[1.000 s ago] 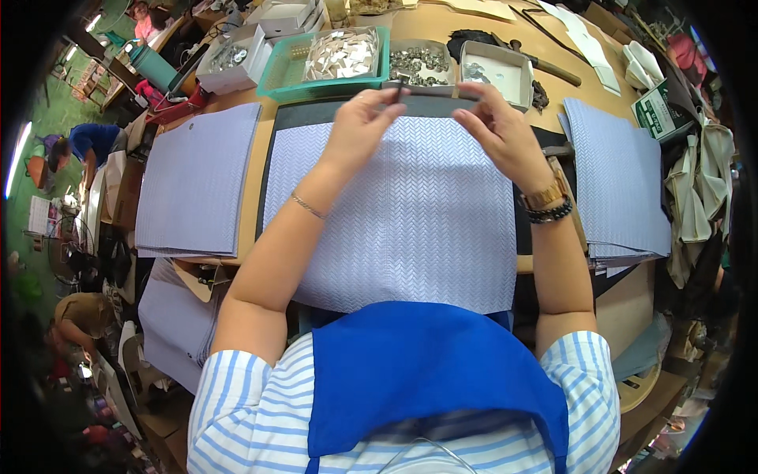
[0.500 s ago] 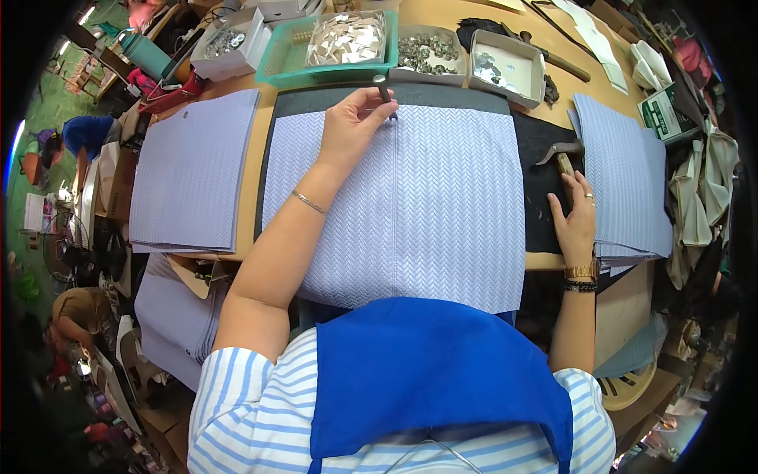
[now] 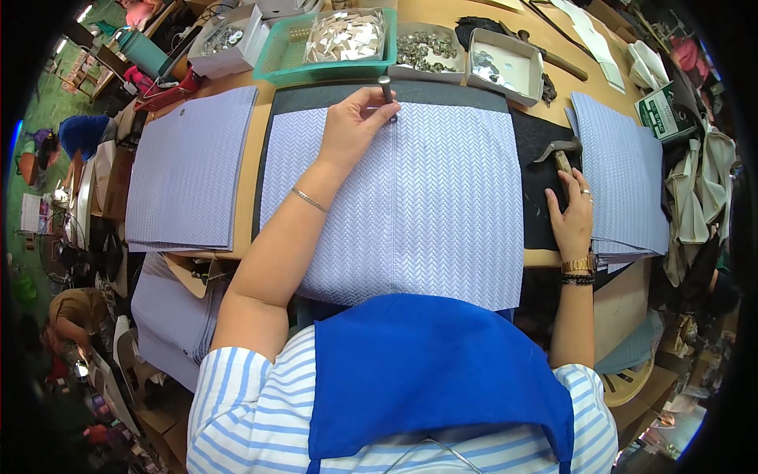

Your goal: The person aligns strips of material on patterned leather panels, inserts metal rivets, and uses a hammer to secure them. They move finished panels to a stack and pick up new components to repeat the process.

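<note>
A quilted-looking pale lilac sheet with a herringbone pattern (image 3: 450,205) lies in front of me over a dark board (image 3: 316,96). My left hand (image 3: 351,130) pinches a metal punch (image 3: 385,88) between thumb and fingers. The punch stands nearly upright, its lower end at the sheet's far edge, close to the middle seam. To the right, my right hand (image 3: 572,217) is loosely closed over the handle of a hammer (image 3: 562,158), thumb apart from the fingers. The hammer's curved metal head rests on a black mat (image 3: 537,189); part of the handle is hidden under my fingers.
Stacks of similar sheets lie left (image 3: 189,170) and right (image 3: 624,178). Along the back stand a green basket (image 3: 276,59) with a bag of small pale pieces and boxes of metal fittings (image 3: 426,75). Another box (image 3: 521,79) holds shiny discs. Other people work at the far left.
The punch has straightened slightly in my left hand. My right hand stays over the hammer handle. The whole view has shifted a little.
</note>
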Available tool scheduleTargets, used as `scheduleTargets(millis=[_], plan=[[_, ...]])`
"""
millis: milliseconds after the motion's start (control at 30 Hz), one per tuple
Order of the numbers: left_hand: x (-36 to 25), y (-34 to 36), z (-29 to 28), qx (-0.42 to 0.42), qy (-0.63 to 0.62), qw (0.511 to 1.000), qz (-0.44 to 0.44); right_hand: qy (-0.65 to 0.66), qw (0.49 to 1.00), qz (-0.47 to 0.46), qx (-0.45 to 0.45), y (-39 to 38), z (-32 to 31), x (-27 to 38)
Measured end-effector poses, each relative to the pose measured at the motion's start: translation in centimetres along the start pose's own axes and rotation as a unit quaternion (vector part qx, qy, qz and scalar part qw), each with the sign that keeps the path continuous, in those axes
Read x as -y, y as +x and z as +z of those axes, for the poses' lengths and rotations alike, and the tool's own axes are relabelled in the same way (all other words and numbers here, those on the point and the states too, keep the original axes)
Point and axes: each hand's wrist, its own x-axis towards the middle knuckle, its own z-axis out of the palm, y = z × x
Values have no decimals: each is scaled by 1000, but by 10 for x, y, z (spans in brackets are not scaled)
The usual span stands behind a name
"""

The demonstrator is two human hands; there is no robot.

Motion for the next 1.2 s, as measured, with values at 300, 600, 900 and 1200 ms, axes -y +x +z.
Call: scheduleTargets(millis=[300,600,900,1200], plan=[[-4,-2,1,1,46,999,15,41,999,-20,-21,0,-2,-2],[-4,-2,4,4,61,997,45,95,978,156,102,21,-39,-22],[-2,-5,0,-4,77,996,47,377,914,-40,141,85,-82,132],[-8,-4,7,1,76,996,45,265,925,-160,222,115,-45,180]])
